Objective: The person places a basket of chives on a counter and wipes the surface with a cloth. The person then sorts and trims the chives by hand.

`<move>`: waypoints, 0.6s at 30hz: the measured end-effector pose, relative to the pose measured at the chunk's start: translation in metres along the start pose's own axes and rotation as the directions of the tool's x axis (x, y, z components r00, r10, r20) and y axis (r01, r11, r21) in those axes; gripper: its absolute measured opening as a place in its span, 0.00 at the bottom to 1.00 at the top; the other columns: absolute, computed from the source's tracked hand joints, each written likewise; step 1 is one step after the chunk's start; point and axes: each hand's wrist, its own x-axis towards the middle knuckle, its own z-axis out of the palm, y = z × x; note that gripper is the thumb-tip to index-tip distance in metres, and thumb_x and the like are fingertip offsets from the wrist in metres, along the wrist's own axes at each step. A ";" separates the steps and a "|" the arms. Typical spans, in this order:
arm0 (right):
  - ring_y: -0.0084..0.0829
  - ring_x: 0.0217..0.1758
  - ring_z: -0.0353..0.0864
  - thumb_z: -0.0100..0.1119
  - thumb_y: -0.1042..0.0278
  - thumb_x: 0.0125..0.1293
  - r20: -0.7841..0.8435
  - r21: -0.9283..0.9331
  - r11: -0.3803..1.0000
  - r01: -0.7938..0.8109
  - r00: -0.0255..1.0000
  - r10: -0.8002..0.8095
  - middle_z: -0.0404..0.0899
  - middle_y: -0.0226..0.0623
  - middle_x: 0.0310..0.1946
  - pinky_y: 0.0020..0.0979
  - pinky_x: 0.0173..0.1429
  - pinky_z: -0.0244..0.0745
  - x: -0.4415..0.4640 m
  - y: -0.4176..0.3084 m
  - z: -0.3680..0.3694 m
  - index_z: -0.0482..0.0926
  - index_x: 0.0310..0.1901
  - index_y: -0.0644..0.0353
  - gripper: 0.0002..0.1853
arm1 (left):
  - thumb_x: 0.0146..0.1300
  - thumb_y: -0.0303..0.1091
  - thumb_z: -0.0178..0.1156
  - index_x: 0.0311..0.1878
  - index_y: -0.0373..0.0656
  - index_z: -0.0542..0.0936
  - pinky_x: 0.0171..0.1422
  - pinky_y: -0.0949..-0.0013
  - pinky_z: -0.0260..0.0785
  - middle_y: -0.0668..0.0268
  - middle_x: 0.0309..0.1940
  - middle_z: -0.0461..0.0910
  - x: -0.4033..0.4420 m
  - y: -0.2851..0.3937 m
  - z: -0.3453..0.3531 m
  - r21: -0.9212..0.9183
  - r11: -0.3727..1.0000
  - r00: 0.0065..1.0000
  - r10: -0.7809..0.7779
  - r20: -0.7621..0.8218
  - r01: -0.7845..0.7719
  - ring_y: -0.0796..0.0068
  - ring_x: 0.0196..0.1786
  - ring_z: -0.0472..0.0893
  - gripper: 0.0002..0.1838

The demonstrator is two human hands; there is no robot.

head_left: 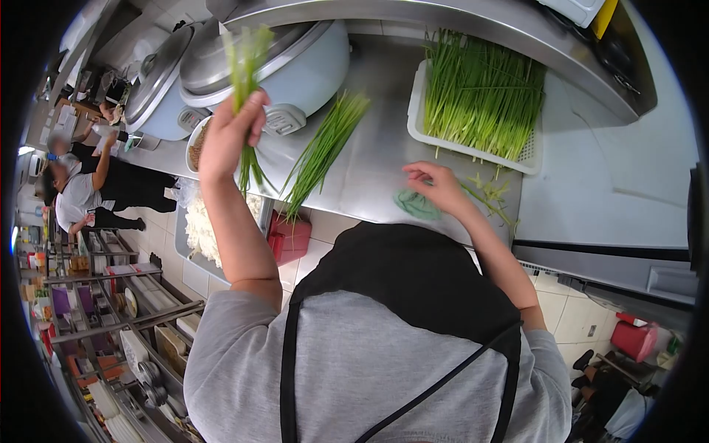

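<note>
My left hand (pixel 230 140) is raised at the left, closed around a bunch of green chives (pixel 247 63) whose upper end is blurred by motion. Just right of it, a second bundle of chives (pixel 325 151) lies loose on the steel counter (pixel 380 133), its lower ends over the front edge. My right hand (pixel 437 188) hovers over or touches a crumpled green cloth (pixel 417 204); which of the two I cannot tell. Its fingers are loosely bent and apart. Beyond it, a white perforated basket (pixel 473 151) holds many more chives (pixel 484 96), and some trimmings (pixel 491 196) lie beside my wrist.
Two large lidded cookers (pixel 310 66) stand at the back left. Below my left forearm are a tray of white food (pixel 203 225) and a red container (pixel 289 238). A steel shelf edge (pixel 473 18) overhangs the counter. Other people (pixel 88 184) stand at far left.
</note>
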 end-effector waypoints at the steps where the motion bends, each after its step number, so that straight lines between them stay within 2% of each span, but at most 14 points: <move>1: 0.28 0.35 0.77 0.58 0.70 0.52 -0.033 0.024 0.999 -0.021 0.999 0.022 0.78 0.38 0.32 0.27 0.42 0.71 -0.003 0.007 -0.005 0.76 0.42 0.60 0.14 | 0.63 0.39 0.49 0.35 0.41 0.70 0.20 0.80 0.51 0.75 0.15 0.62 0.004 -0.011 0.002 0.204 0.976 0.996 -0.079 0.028 0.071 0.86 0.17 0.60 0.10; 2: 0.26 0.35 0.76 0.58 0.70 0.53 -0.067 0.049 0.998 -0.041 0.997 0.045 0.78 0.37 0.32 0.26 0.42 0.71 -0.006 0.011 -0.010 0.76 0.42 0.60 0.14 | 0.62 0.39 0.51 0.33 0.42 0.71 0.19 0.80 0.52 0.76 0.14 0.63 0.013 -0.027 0.009 0.244 0.959 0.986 -0.159 0.042 0.144 0.86 0.16 0.61 0.10; 4: 0.26 0.35 0.76 0.58 0.69 0.53 -0.088 0.051 0.996 -0.074 0.993 0.078 0.78 0.37 0.31 0.26 0.42 0.71 -0.013 0.008 -0.019 0.76 0.42 0.61 0.13 | 0.62 0.40 0.51 0.33 0.39 0.71 0.18 0.78 0.54 0.74 0.13 0.64 0.040 -0.069 0.022 0.354 0.917 0.950 -0.259 0.175 0.185 0.85 0.14 0.62 0.12; 5: 0.26 0.35 0.76 0.58 0.68 0.54 -0.106 0.054 0.993 -0.105 0.988 0.111 0.78 0.37 0.31 0.26 0.42 0.71 -0.016 0.007 -0.022 0.76 0.42 0.61 0.13 | 0.61 0.40 0.52 0.35 0.38 0.72 0.19 0.77 0.58 0.72 0.14 0.68 0.055 -0.088 0.029 0.412 0.886 0.924 -0.320 0.208 0.214 0.84 0.14 0.65 0.13; 7: 0.26 0.35 0.76 0.58 0.68 0.54 -0.110 0.069 0.989 -0.127 0.985 0.134 0.78 0.37 0.31 0.26 0.42 0.71 -0.022 0.010 -0.027 0.76 0.42 0.61 0.13 | 0.58 0.38 0.55 0.43 0.32 0.71 0.29 0.72 0.67 0.61 0.22 0.77 0.085 -0.141 0.041 0.384 0.895 0.909 -0.336 0.248 0.226 0.72 0.23 0.76 0.18; 8: 0.26 0.35 0.76 0.58 0.68 0.54 -0.110 0.084 0.986 -0.146 0.982 0.155 0.78 0.37 0.32 0.26 0.42 0.71 -0.024 0.011 -0.029 0.76 0.42 0.61 0.13 | 0.58 0.38 0.55 0.43 0.32 0.71 0.29 0.72 0.67 0.61 0.22 0.77 0.096 -0.176 0.043 0.385 0.895 0.908 -0.335 0.249 0.225 0.72 0.23 0.76 0.18; 9: 0.26 0.35 0.76 0.58 0.68 0.54 -0.113 0.085 0.986 -0.145 0.982 0.154 0.78 0.37 0.32 0.26 0.42 0.71 -0.027 0.014 -0.032 0.76 0.42 0.61 0.13 | 0.57 0.38 0.56 0.47 0.31 0.70 0.36 0.72 0.68 0.57 0.29 0.78 0.106 -0.212 0.045 0.606 0.793 0.982 -0.058 0.181 -0.065 0.70 0.30 0.78 0.21; 10: 0.26 0.35 0.76 0.59 0.69 0.54 -0.139 0.066 0.989 -0.131 0.980 0.139 0.77 0.37 0.32 0.26 0.42 0.71 -0.031 0.017 -0.034 0.76 0.42 0.61 0.13 | 0.56 0.37 0.57 0.52 0.29 0.68 0.43 0.71 0.69 0.54 0.37 0.79 0.107 -0.206 0.049 0.786 0.546 0.953 0.236 0.188 -0.290 0.69 0.37 0.80 0.24; 11: 0.26 0.35 0.76 0.59 0.70 0.54 -0.165 0.047 0.992 -0.119 0.978 0.125 0.77 0.37 0.33 0.26 0.42 0.71 -0.035 0.019 -0.036 0.76 0.42 0.61 0.13 | 0.54 0.37 0.59 0.55 0.31 0.67 0.49 0.70 0.68 0.49 0.44 0.76 0.108 -0.200 0.051 0.781 0.601 0.985 0.118 0.125 -0.171 0.65 0.43 0.79 0.27; 12: 0.26 0.35 0.76 0.59 0.70 0.54 -0.169 0.050 0.992 -0.120 0.978 0.126 0.77 0.37 0.33 0.26 0.42 0.71 -0.039 0.018 -0.039 0.76 0.42 0.61 0.13 | 0.54 0.37 0.59 0.55 0.31 0.67 0.49 0.70 0.68 0.49 0.44 0.76 0.111 -0.188 0.050 0.781 0.599 0.985 0.119 0.129 -0.175 0.65 0.43 0.79 0.27; 14: 0.27 0.36 0.76 0.59 0.72 0.53 -0.226 0.050 0.987 -0.150 0.961 0.158 0.76 0.36 0.34 0.26 0.42 0.70 -0.048 0.012 -0.047 0.76 0.43 0.61 0.13 | 0.54 0.37 0.60 0.49 0.35 0.74 0.47 0.70 0.68 0.51 0.42 0.77 0.115 -0.174 0.046 0.578 0.813 0.997 0.033 0.073 -0.069 0.63 0.41 0.79 0.21; 18: 0.25 0.40 0.75 0.56 0.74 0.55 -0.253 0.026 0.979 -0.200 0.947 0.200 0.76 0.33 0.35 0.26 0.47 0.69 -0.058 0.020 -0.057 0.75 0.44 0.61 0.13 | 0.54 0.36 0.60 0.44 0.39 0.78 0.46 0.71 0.68 0.55 0.42 0.78 0.124 -0.116 0.053 0.585 0.811 1.000 0.010 0.029 -0.025 0.64 0.39 0.80 0.15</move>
